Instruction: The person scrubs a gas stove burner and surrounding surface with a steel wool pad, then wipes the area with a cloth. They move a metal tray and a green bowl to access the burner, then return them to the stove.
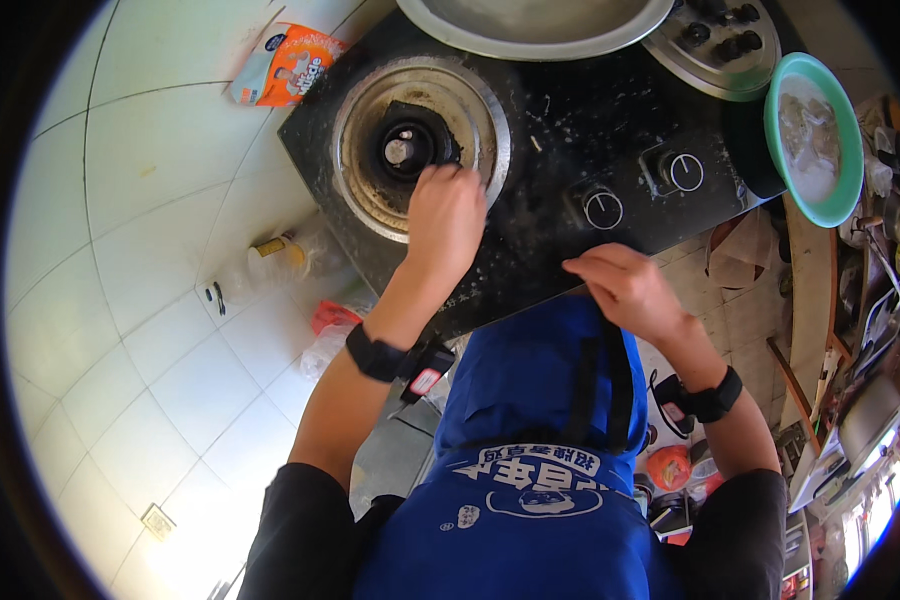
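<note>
My left hand (447, 211) is over the near right part of a round metal burner tray (346, 127), with its fingers bent down. Its fingertips are hidden, so whether it pinches anything is unclear. Dark, crusty soiling surrounds the burner head (398, 152) inside the tray. Close to the front edge of the black glass gas hob (525, 247) is my right hand (630, 285), its fingers drawn together and nothing visible in them. Two control knobs (604, 210) (686, 172) sit on the hob beyond my right hand. White specks and crumbs dot the glass.
A large metal basin (532, 49) stands at the back of the hob. Right of it lies a round metal plate with burner parts (720, 52). A green bowl of sudsy water (776, 142) is at the right corner. An orange Mr Muscle packet (292, 67) rests by the tiled wall (157, 165).
</note>
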Tool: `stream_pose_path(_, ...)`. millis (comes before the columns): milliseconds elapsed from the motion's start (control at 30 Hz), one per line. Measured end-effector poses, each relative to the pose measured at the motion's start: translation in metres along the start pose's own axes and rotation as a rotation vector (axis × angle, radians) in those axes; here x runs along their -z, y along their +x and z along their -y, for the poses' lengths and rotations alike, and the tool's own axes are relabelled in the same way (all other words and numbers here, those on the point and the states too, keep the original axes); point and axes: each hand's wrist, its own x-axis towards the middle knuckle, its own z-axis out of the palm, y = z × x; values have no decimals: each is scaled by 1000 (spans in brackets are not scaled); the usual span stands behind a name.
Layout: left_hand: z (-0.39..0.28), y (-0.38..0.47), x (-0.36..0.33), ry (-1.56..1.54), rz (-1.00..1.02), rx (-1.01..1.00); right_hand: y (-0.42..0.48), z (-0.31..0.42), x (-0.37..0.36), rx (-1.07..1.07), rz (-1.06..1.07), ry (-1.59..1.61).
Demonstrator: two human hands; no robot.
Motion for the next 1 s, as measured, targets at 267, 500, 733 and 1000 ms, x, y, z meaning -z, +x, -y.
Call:
stream_pose_path(267, -13, -2, 2, 29, -9, -1, 8, -17, 22, -116, -139, 31)
stream_pose_path(500, 30, 79, -2, 100, -273, 7, 12, -24, 17, -120, -155, 89)
stream_pose_path(733, 24, 70, -9, 51, -125, 134, 10, -25, 14, -113, -178, 67)
stream_pose_path(1000, 4, -9, -19, 60, -179, -105, 7, -21, 12, -132, -172, 57)
